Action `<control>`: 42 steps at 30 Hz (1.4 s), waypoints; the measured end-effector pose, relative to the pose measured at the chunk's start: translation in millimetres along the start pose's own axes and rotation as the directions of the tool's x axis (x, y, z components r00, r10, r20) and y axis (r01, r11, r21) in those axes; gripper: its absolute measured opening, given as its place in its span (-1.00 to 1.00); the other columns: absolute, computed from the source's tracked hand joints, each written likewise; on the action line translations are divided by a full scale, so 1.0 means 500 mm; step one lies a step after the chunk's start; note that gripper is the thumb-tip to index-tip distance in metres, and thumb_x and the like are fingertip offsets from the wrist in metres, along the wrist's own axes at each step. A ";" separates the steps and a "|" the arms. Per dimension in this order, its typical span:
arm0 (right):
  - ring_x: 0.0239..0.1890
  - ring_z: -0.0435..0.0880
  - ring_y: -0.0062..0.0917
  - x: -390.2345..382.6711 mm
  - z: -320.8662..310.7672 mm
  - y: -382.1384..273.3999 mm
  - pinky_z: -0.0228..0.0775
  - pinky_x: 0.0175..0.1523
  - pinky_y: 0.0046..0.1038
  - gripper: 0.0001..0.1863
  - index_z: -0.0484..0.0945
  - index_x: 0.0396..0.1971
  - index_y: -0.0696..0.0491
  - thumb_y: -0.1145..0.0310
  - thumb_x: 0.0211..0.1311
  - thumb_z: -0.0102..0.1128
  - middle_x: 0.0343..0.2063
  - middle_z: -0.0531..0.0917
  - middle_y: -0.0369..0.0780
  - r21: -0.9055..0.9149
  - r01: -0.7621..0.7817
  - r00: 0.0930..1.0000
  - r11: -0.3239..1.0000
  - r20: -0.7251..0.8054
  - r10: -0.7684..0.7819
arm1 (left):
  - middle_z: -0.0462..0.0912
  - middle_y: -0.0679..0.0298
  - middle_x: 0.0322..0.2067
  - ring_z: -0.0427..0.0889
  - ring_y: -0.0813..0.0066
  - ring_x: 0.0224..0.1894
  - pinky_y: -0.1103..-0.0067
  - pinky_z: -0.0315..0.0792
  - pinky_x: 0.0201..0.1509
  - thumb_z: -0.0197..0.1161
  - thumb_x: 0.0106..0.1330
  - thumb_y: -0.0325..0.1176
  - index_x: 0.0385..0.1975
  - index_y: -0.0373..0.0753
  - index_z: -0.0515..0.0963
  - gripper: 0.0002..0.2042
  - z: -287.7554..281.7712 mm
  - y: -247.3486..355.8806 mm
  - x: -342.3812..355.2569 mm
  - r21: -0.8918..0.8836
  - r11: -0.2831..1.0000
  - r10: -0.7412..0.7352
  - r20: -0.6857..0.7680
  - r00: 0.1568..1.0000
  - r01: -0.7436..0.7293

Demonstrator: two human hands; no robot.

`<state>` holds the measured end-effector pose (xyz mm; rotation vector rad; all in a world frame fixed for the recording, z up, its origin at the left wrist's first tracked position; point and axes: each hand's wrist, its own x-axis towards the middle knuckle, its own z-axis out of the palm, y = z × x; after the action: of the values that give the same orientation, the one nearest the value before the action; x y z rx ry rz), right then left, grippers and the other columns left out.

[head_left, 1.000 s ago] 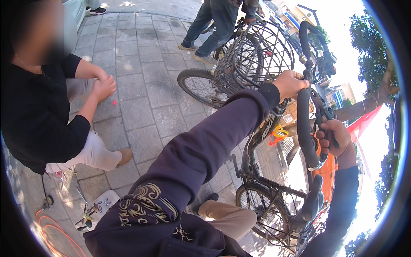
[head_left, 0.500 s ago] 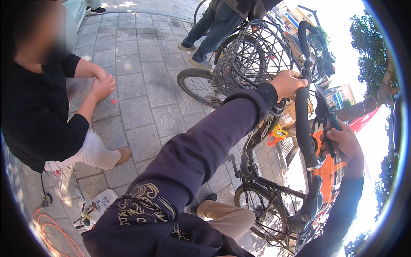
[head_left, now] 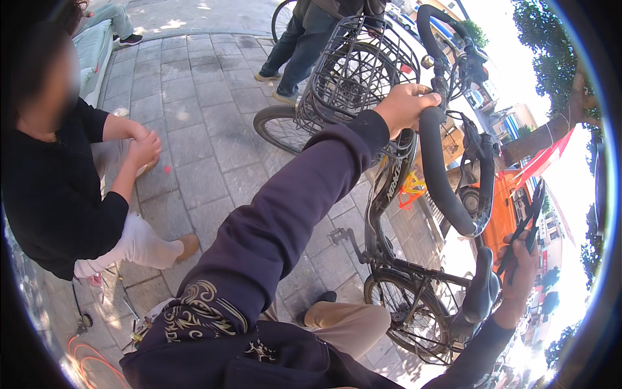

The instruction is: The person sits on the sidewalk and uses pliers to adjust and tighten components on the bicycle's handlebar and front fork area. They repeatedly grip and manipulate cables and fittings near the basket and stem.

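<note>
My left hand point(head_left: 405, 110) is closed at the black padded handlebar point(head_left: 435, 170) of a bicycle, near the middle of the bar, its thumb on top. My right hand point(head_left: 520, 269) is closed round a dark long-handled tool that looks like pliers point(head_left: 535, 211). It is held apart from the bar, to the right of the bar's near end. A brake lever point(head_left: 478, 150) with cables sits on the handlebar. The bicycle also has a black saddle point(head_left: 481, 285) and a black wire front basket point(head_left: 353, 74). The left fingertips are partly hidden behind the bar.
A person in a black top point(head_left: 71, 175) is at the left with hands together. Another person in jeans point(head_left: 295, 48) stands beyond the basket. An orange hose point(head_left: 91, 356) lies at lower left on the grey paving point(head_left: 214, 123). An orange vehicle point(head_left: 502, 214) and tree trunk are behind.
My right hand has drawn the pliers away from the brake lever, down and to the right. My left hand stays at the handlebar while the view shifts slightly.
</note>
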<state>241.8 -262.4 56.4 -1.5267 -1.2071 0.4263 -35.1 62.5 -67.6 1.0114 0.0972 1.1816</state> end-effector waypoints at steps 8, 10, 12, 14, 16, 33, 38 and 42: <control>-0.44 0.69 -0.49 0.133 -0.174 0.217 0.57 -0.45 -0.45 -0.77 0.49 0.05 0.13 0.44 0.47 0.12 -0.27 0.67 -0.15 -0.072 -0.135 0.960 0.988 -0.255 0.113 | 0.70 0.00 0.00 0.81 0.15 -0.06 0.31 0.75 -0.12 0.42 0.48 -0.23 0.36 -0.49 0.38 -0.39 -0.005 -0.008 -0.002 -0.069 0.998 0.011 -0.027 1.000 -0.013; -0.45 0.68 -0.49 0.177 -0.222 0.276 0.55 -0.46 -0.46 -0.77 0.50 0.04 0.12 0.44 0.47 0.12 -0.29 0.66 -0.17 0.031 -0.188 0.916 0.982 -0.355 0.186 | 0.70 -0.01 -0.01 0.82 0.09 -0.05 0.33 0.75 -0.14 0.41 0.49 -0.25 0.30 -0.47 0.43 -0.45 -0.015 0.006 0.001 -0.134 0.991 0.009 -0.005 1.000 -0.010; -0.46 0.66 -0.50 0.209 -0.275 0.320 0.51 -0.49 -0.46 -0.75 0.51 0.04 0.10 0.44 0.40 0.14 -0.33 0.65 -0.19 0.098 -0.194 0.861 0.976 -0.459 0.217 | 0.70 -0.06 0.00 0.83 -0.04 -0.03 0.31 0.78 -0.15 0.27 0.57 -0.27 0.23 -0.48 0.46 -0.58 -0.017 0.014 0.014 0.006 1.000 0.014 -0.029 0.999 -0.014; -0.48 0.65 -0.50 0.251 -0.342 0.359 0.51 -0.47 -0.46 -0.71 0.51 0.05 0.10 0.45 0.36 0.13 -0.34 0.65 -0.20 0.047 -0.270 0.872 0.962 -0.412 0.265 | 0.69 -0.09 0.01 0.83 -0.07 -0.03 0.28 0.80 -0.13 0.18 0.62 -0.27 0.23 -0.49 0.43 -0.60 -0.007 0.003 0.010 0.080 0.995 0.055 -0.010 0.998 -0.054; -0.52 0.62 -0.52 0.248 -0.363 0.388 0.49 -0.44 -0.46 -0.74 0.54 -0.01 0.09 0.46 0.32 0.13 -0.39 0.64 -0.22 -0.065 -0.283 0.879 0.957 -0.416 0.232 | 0.69 -0.14 0.02 0.83 -0.08 -0.01 0.28 0.82 -0.11 0.11 0.64 -0.27 0.30 -0.46 0.36 -0.58 0.010 0.002 0.005 0.061 0.998 0.012 0.003 1.000 -0.012; -0.26 0.67 -0.39 0.263 -0.286 0.413 0.48 -0.03 -0.29 -0.70 0.64 -0.06 0.13 0.36 0.26 0.13 -0.36 0.68 -0.12 -0.711 -0.025 0.985 0.703 -0.139 -0.106 | 0.71 0.16 -0.29 0.76 0.20 -0.12 0.15 0.55 0.31 -0.10 0.66 0.12 0.02 -0.38 0.61 -0.41 0.193 -0.026 -0.230 -0.608 0.790 0.089 -0.020 0.996 -0.083; -0.09 0.74 -0.06 0.251 -0.277 0.402 0.50 0.12 -0.17 -0.70 0.63 -0.08 0.15 0.34 0.26 0.12 -0.24 0.73 0.09 -0.728 -0.023 0.975 0.685 -0.167 -0.145 | 0.44 0.51 -0.65 0.52 0.51 -0.53 0.33 0.52 -0.06 0.07 0.58 0.16 -0.37 -0.09 0.49 -0.56 0.239 -0.024 -0.249 -0.766 0.642 -0.075 -0.103 0.992 -0.031; -0.21 0.71 -0.19 0.243 -0.250 0.376 0.49 0.02 -0.21 -0.77 0.60 -0.15 0.17 0.42 0.24 0.12 -0.35 0.68 0.01 -0.655 0.037 0.990 0.755 -0.080 -0.118 | 0.38 0.52 -0.70 0.45 0.55 -0.59 0.42 0.48 -0.17 0.06 0.62 0.09 -0.37 -0.15 0.49 -0.57 0.296 0.028 -0.294 -0.712 0.695 -0.053 -0.187 0.981 -0.099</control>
<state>476.9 -203.7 -27.4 -2.0474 -1.3991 -0.1810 -27.1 -143.8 -34.2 0.1887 -0.2229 1.1888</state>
